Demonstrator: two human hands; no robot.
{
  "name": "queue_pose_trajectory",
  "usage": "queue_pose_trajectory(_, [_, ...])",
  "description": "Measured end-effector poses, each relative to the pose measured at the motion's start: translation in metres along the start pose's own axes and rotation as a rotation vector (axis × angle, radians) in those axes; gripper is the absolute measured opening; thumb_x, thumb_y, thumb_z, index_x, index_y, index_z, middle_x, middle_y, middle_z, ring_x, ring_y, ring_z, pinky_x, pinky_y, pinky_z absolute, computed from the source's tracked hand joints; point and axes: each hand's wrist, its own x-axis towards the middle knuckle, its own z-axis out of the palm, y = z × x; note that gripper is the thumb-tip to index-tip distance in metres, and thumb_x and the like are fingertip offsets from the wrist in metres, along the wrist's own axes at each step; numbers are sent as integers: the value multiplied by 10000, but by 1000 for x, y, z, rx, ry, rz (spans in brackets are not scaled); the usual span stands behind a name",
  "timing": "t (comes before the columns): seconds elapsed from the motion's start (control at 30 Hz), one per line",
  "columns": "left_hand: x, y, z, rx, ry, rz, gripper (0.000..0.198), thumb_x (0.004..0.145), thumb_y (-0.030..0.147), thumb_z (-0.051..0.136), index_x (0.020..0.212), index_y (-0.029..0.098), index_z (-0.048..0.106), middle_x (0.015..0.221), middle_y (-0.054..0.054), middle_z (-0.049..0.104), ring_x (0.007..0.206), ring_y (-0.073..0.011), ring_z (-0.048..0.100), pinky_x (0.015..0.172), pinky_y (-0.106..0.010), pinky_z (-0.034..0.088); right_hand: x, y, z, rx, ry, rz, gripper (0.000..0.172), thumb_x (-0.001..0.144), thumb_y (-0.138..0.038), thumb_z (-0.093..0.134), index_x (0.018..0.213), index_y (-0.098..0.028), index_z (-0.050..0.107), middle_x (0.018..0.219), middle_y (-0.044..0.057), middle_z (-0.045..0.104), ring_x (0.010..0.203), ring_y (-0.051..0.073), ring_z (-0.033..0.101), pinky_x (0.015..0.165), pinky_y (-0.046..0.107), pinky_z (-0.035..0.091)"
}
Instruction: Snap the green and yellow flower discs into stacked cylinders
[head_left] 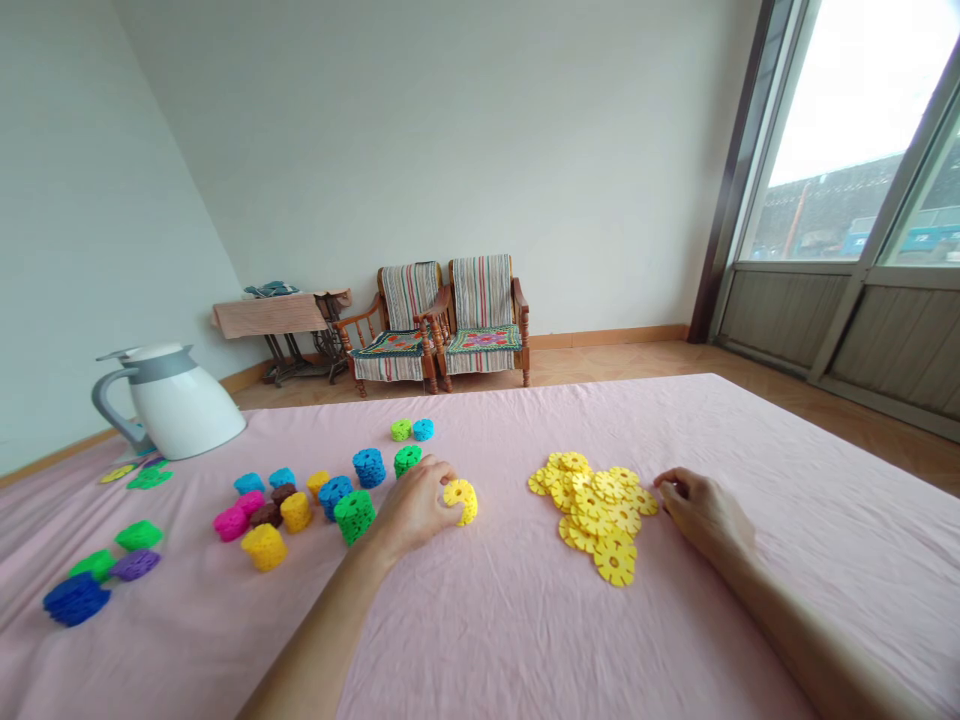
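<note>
My left hand (416,505) is curled round a small stack of yellow snowflake discs (462,499) lying on its side on the pink cloth (510,620). My right hand (697,510) rests on the cloth at the right edge of a loose pile of yellow discs (596,510), its fingers bent and touching the nearest disc. Left of my left hand stand several short stacks of discs: a green stack (354,515), a blue stack (334,494), another yellow stack (263,547) and a pink stack (231,522).
A white and grey jug (176,400) stands at the back left of the cloth. More green, purple and dark blue stacks (75,598) lie near the left edge. Behind are two wooden armchairs (442,325), a small table (274,315) and a large window (862,130) on the right.
</note>
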Motion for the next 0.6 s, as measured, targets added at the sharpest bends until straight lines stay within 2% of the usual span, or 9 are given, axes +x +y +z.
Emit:
queue_pose_trajectory(0.23, [-1, -1, -4, -33, 2, 4, 213, 636, 227, 602, 842, 175, 624, 833, -15, 585, 736, -161, 538, 633, -250, 383, -3, -4, -5, -14, -15, 26, 263, 756, -378, 429, 812, -282, 668, 700, 17, 665, 631, 174, 585, 512, 250, 327])
queue_pose_trajectory(0.37, [-1, 20, -5, -148, 74, 52, 263, 684, 213, 587, 942, 173, 617, 889, -24, 595, 715, -139, 546, 687, -257, 416, -4, -7, -6, -24, -24, 24, 271, 760, -375, 417, 808, -285, 667, 698, 18, 662, 623, 173, 582, 503, 249, 318])
queue_pose_trajectory(0.47, [0, 46, 10, -230, 12, 140, 177, 723, 173, 543, 878, 176, 628, 859, -17, 603, 694, -125, 560, 679, -237, 432, -5, -8, -7, -24, -21, 28, 265, 756, -360, 422, 810, -284, 670, 685, 16, 661, 629, 172, 584, 503, 246, 314])
queue_pose_trajectory(0.6, [10, 70, 47, -171, -92, 238, 277, 727, 111, 504, 959, 200, 627, 934, -34, 596, 775, -146, 582, 737, -244, 450, -6, -10, -9, -15, -27, 29, 261, 752, -360, 431, 818, -286, 671, 700, 17, 666, 652, 173, 591, 508, 243, 317])
